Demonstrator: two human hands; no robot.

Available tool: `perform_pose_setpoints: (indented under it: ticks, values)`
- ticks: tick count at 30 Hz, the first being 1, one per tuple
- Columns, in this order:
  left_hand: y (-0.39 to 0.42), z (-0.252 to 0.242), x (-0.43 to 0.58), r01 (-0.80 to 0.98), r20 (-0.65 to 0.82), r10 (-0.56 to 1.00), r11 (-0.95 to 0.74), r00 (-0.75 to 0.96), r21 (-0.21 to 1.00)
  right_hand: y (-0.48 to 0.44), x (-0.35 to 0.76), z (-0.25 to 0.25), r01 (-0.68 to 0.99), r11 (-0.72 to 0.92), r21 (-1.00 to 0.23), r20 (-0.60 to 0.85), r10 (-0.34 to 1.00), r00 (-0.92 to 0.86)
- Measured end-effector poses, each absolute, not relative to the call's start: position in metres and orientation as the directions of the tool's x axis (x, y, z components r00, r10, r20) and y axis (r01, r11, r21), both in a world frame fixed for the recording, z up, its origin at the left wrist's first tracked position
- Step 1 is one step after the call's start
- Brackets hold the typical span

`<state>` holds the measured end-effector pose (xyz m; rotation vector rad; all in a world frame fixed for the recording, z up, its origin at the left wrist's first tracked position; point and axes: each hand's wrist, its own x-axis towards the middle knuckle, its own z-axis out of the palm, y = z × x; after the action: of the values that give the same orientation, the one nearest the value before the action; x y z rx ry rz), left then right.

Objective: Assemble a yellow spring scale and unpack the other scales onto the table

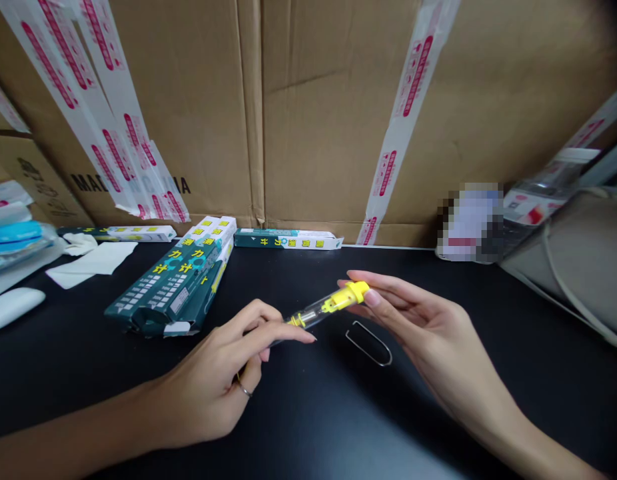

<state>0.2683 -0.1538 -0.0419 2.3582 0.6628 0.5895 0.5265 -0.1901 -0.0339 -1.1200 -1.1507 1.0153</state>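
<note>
A clear plastic tube with yellow ends [324, 307] is held between both hands just above a black table [308, 413]. My left hand [228, 377] pinches its lower end, with a ring on one finger. The fingers of my right hand [418, 320] close around the yellow cap at its upper end. A bent metal wire loop [369, 344] lies on the table just below my right hand, apart from it.
Several green and white boxes [178, 280] are stacked left of the hands, with one more box [286, 239] against the large cardboard carton [308, 113] behind. White paper [91, 261] and a white mouse [11, 308] lie far left. A grey bag [578, 267] sits at the right.
</note>
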Motion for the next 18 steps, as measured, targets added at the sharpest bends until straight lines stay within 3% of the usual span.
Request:
perform_pose_setpoints:
  ticks: [5, 13, 18]
  values:
    - [-0.151, -0.036, 0.272, 0.230, 0.319, 0.601, -0.660, 0.733, 0.716, -0.192, 0.526, -0.032, 0.021, 0.175, -0.984, 0.176, 0.972, 0.158]
    - [-0.147, -0.046, 0.275, 0.375, 0.250, 0.751, -0.553, 0.611, 0.744, -0.191, 0.527, -0.031, 0.116, 0.201, -0.973, 0.216, 0.967, 0.136]
    - [-0.146, -0.046, 0.276, 0.369, 0.347, 0.698, -0.657, 0.626, 0.657, -0.191, 0.529, -0.029, 0.298, 0.287, -0.910, 0.331, 0.937, 0.110]
